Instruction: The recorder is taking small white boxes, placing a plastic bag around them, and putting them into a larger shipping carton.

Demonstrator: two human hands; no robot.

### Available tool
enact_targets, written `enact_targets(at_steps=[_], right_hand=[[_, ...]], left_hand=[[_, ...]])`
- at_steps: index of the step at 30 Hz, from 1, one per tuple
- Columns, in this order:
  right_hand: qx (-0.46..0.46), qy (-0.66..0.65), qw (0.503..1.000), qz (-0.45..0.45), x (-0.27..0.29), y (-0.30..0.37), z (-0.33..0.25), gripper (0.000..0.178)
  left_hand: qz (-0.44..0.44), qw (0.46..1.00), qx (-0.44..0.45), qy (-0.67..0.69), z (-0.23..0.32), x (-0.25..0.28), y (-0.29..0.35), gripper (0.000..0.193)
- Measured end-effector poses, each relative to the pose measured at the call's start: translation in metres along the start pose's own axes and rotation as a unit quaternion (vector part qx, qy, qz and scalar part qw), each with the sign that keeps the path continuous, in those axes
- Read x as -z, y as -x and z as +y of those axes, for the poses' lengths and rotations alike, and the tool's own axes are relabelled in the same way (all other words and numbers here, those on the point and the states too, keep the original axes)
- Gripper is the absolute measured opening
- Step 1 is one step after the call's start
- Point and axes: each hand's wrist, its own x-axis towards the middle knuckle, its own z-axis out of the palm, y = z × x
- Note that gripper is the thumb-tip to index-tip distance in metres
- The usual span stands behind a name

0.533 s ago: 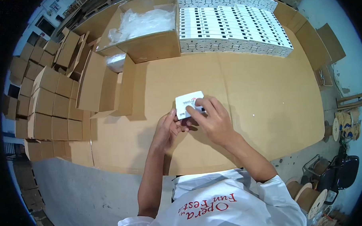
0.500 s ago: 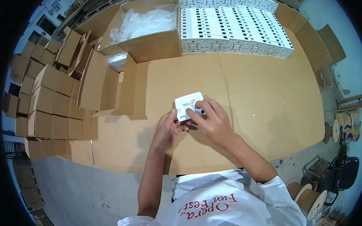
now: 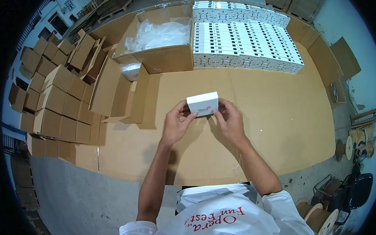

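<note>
A small white box (image 3: 203, 103) with a little red print on one face is held up over the middle of the table. My left hand (image 3: 178, 124) grips its left end, thumb on the near face and fingers behind. At the other end my right hand (image 3: 230, 121) grips it the same way. The box's broad face is tilted toward me, with its top edge showing. Fingers behind the box are partly hidden.
The cardboard-covered table (image 3: 274, 102) bears rows of stacked white boxes (image 3: 247, 43) at the far right. Beside them stands a carton (image 3: 169, 60) filled with clear plastic bags (image 3: 158, 33). An open brown box (image 3: 108, 89) lies left, near stacked brown cartons (image 3: 63, 105).
My right hand has moved from the box's front face to its right end. The box has turned upright, its top edge now showing, and shifted slightly right. The whole view has tilted a little.
</note>
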Motion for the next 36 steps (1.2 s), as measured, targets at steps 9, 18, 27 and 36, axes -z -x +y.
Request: enact_targets(at_steps=[9,18,27,36], right_hand=[[0.001,0.045,0.999,-0.028,-0.006,0.0,0.01,0.03],[-0.024,0.066,0.996,-0.045,-0.016,0.012,0.002,0.03],[-0.006,0.059,0.997,-0.047,-0.03,0.005,0.004,0.053],[0.01,0.054,0.998,-0.022,-0.03,-0.005,-0.008,0.067]], left_hand=[[0.003,0.993,-0.055,-0.109,-0.02,0.013,-0.004,0.035],[-0.004,0.979,-0.041,-0.202,-0.027,0.024,0.007,0.044],[0.014,0.985,-0.054,-0.161,-0.021,0.041,0.004,0.051],[0.133,0.963,-0.098,-0.213,0.083,0.079,-0.063,0.032]])
